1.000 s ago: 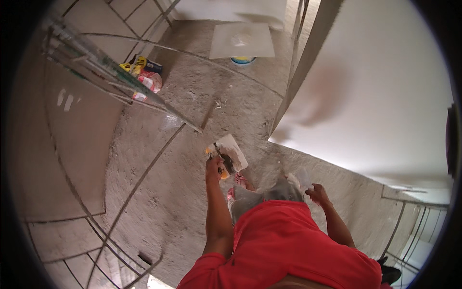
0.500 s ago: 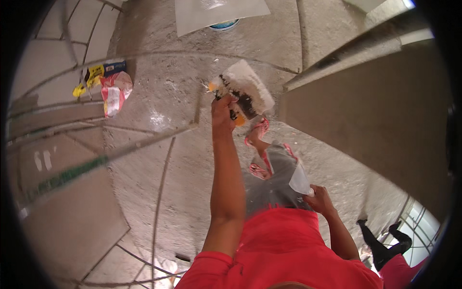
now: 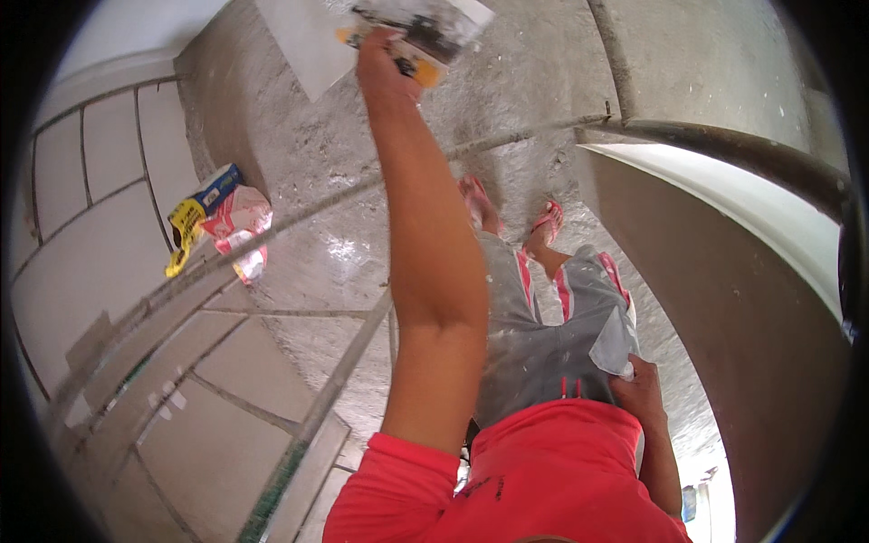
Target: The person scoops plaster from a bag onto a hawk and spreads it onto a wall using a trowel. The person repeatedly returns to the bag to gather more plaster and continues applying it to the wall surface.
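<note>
My left hand point(image 3: 387, 72) is stretched far forward, its fingers wrapped round a plastering trowel point(image 3: 430, 25) smeared with white paste and dark patches, with yellow-orange handle ends. Beyond the trowel lies a flat white sheet point(image 3: 308, 45), which it partly overlaps in the picture. Close to my right hip, my right hand point(image 3: 639, 387) is closed on a putty knife point(image 3: 615, 342) with a pale, broad blade that points up and away. The knife's handle is mostly covered by my fingers.
A yellow and blue bag point(image 3: 201, 210) and a red and white plastic bag point(image 3: 243, 222) lie at the left. Thin metal bars point(image 3: 335, 385) cross in front of the rough grey floor. On the right stand a large grey-brown panel point(image 3: 724, 299) and a dark pipe point(image 3: 724, 149).
My left hand has reached farther forward and slightly left with the trowel. My view has turned, and my right hand still holds the putty knife by my hip.
</note>
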A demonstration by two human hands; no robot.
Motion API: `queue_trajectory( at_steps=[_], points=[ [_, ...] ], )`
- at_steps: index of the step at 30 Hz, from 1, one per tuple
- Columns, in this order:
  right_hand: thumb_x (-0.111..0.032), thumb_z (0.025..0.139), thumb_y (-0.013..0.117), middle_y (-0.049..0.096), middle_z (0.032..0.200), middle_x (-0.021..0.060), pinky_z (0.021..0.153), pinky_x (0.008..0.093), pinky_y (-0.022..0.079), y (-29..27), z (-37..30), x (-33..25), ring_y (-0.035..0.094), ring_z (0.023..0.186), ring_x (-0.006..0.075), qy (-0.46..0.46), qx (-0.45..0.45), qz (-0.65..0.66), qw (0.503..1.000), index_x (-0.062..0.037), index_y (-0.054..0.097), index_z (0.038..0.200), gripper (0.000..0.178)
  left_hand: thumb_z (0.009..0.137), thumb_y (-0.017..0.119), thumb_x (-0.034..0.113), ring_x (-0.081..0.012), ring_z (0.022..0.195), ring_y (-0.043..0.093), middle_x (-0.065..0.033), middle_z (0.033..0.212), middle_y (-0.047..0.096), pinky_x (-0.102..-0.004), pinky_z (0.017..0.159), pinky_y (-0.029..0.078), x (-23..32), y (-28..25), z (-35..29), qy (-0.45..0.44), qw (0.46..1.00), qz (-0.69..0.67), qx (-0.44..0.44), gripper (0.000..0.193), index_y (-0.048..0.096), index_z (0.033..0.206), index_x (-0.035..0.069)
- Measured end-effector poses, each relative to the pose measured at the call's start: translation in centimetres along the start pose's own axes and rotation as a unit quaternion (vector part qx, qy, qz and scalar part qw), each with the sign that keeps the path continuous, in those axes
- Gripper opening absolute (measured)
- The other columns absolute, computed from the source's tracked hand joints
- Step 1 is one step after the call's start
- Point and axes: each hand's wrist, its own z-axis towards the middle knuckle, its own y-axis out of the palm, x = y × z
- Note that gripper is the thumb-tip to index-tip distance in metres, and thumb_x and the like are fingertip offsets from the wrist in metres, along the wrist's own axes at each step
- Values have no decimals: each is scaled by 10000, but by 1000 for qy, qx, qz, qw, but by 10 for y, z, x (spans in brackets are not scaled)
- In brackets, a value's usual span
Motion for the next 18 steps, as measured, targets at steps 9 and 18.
queue_trajectory(
  at_steps=[9, 18],
  points=[
    [-150, 646, 614, 563, 574, 87, 516, 325, 412, 25, 44, -61, 537, 536, 149, 135, 46, 40, 989, 23, 584, 756, 207, 631, 593, 100, -277, 874, 572, -108, 942, 563, -412, 763, 469, 63, -68, 213, 25, 995, 80, 56, 431, 509, 1038, -12],
    [-145, 685, 596, 530, 590, 15, 504, 283, 390, 22, 114, -159, 483, 545, 98, 125, 40, 11, 991, 0, 576, 723, 152, 616, 588, 90, -267, 761, 584, -104, 874, 568, -376, 698, 485, 71, -157, 357, -17, 969, 156, 192, 301, 549, 889, -31]
  ],
)
